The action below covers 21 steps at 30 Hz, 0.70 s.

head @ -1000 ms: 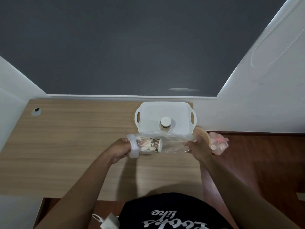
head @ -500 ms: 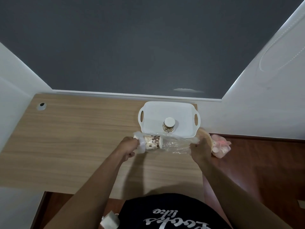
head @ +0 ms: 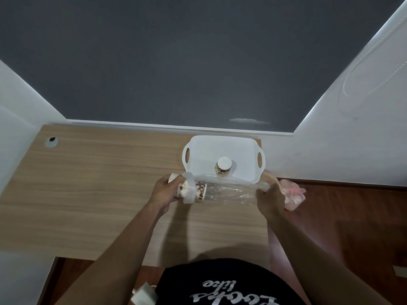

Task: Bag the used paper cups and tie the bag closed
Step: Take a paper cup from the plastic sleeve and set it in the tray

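Note:
A clear plastic bag [head: 229,190] lies stretched sideways above the wooden desk, just in front of the white basket. My left hand [head: 164,191] grips a patterned paper cup [head: 198,190] at the bag's left mouth; the cup lies on its side, partly inside the bag. My right hand [head: 267,200] pinches the bag's right end. Another patterned paper cup [head: 223,167] stands upside down in the white basket [head: 202,148].
The wooden desk [head: 99,183] runs left and toward me; its right edge is near my right hand. A tied bag of pink-tinted cups [head: 294,194] sits beyond that edge, over the dark wood floor. A cable hole [head: 51,140] is at the far left.
My left hand has pushed the cup a little further right into the bag mouth. The view has shifted slightly; both hands keep their hold on the bag.

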Each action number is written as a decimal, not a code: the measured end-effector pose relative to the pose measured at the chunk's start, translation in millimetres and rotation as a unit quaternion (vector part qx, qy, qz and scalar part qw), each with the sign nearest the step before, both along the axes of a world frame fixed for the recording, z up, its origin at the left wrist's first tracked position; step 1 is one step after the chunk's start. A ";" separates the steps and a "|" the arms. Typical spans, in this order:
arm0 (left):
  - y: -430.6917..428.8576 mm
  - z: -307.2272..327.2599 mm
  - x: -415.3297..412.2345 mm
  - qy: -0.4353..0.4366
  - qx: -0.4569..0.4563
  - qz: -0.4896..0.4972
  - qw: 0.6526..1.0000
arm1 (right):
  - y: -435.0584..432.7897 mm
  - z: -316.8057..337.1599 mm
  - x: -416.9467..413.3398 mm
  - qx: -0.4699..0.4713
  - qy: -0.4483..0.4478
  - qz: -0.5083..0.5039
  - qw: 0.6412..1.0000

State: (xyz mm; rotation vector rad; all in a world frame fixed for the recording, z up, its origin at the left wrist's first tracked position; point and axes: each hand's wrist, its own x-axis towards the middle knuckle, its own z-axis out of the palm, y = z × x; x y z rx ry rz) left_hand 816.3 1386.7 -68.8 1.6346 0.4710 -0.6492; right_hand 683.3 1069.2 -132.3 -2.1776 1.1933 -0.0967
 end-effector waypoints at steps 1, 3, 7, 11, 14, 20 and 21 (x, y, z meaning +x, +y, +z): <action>2.8 0.1 1.3 -0.010 0.009 0.006 1.000 | 0.8 4.5 -2.0 0.001 -0.009 0.007 1.000; 8.0 0.6 4.2 -0.073 0.062 0.006 0.995 | 9.9 29.3 -5.1 0.016 -0.032 0.022 0.999; 11.0 -5.6 13.7 -0.192 0.148 0.022 0.970 | 13.0 38.4 -9.5 0.084 0.009 0.049 0.995; 0.7 5.2 18.6 -0.220 0.186 0.079 0.954 | 8.7 32.9 -16.4 0.095 0.076 0.056 0.991; -11.4 11.9 22.1 -0.180 0.114 0.106 0.971 | 5.1 30.5 -19.3 0.107 0.104 0.052 0.987; -41.0 21.1 13.0 -0.024 -0.115 0.092 0.989 | 11.0 34.0 -10.3 0.107 0.150 0.138 0.973; -45.0 18.8 12.5 0.009 -0.130 0.080 0.988 | 15.6 42.7 -5.5 0.077 0.139 0.165 0.973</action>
